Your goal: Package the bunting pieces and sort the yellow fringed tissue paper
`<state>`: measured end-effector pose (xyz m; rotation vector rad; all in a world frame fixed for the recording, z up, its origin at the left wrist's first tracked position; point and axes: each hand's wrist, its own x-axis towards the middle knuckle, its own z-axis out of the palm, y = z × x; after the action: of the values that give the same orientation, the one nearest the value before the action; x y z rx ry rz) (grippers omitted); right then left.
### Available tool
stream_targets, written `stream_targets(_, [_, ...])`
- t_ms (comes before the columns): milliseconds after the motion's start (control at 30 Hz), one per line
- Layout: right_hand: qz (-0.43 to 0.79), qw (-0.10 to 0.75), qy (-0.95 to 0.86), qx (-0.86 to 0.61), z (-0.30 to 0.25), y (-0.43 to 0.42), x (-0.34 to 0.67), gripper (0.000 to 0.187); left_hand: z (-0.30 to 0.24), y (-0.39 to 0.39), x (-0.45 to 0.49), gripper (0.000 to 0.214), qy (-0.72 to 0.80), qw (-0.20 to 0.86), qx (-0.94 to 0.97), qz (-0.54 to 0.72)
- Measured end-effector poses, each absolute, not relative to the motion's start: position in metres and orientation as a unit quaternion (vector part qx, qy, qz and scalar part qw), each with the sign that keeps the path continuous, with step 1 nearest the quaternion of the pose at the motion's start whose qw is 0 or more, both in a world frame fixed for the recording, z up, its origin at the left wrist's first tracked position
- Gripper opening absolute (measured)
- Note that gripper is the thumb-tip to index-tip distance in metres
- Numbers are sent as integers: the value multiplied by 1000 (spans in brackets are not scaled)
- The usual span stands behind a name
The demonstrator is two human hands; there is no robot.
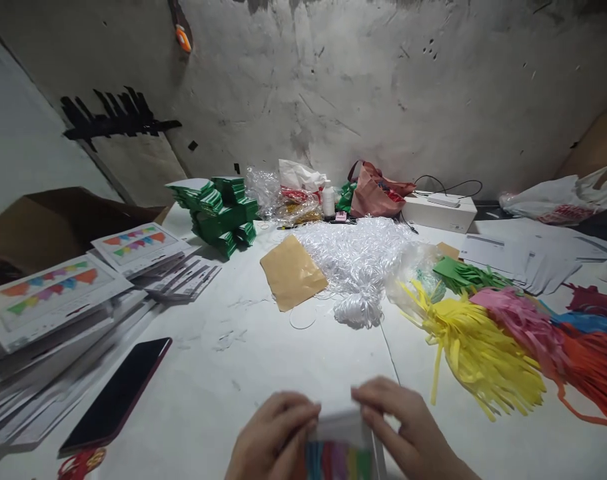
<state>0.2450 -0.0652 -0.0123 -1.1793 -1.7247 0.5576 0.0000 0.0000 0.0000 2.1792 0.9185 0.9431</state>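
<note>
At the front edge of the table, a flat white packet (pixel 340 427) lies between my hands, with a row of coloured pieces (pixel 339 460) in red, blue, purple, yellow and green showing in it. My left hand (pixel 276 437) grips its left side near the top corner, fingers bent. On the opposite side, my right hand (pixel 408 427) has its thumb and fingers closed at the top right corner. The lower part of the packet runs out of view. Whether the coloured pieces sit behind a clear window is too blurred to tell.
Stacks of printed packs (pixel 58 293) and a phone (pixel 118 393) are at left. Green folded bundles (pixel 223 213), brown paper (pixel 293 273) and white string (pixel 358 253) lie further back. Yellow strips (pixel 473 353), pink strips (pixel 523 320) and orange strips (pixel 593 360) spread at right.
</note>
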Motion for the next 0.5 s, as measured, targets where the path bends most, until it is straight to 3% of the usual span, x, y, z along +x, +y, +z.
stream_targets(67, [138,464,-685,-545,-2,-47,231,38,14,37,11,20,427,363,769,308])
stream_targets(133, [90,393,-719,-566,-2,-29,211,50,15,82,22,22,467,370,745,300])
stream_targets(233, [109,263,-791,-542,-27,-7,183,80,-7,136,34,21,502,380,721,288])
stream_targets(300, [110,239,-796,-544,-59,7,175,94,-30,153,36,19,504,386,720,282])
stream_targets(367, [89,237,-827,-502,-96,21,176,93,-50,158,35,20,502,381,721,287])
stream_targets(500, [-8,273,-842,-465,-162,43,175,62,-71,157,30,30,501,377,722,295])
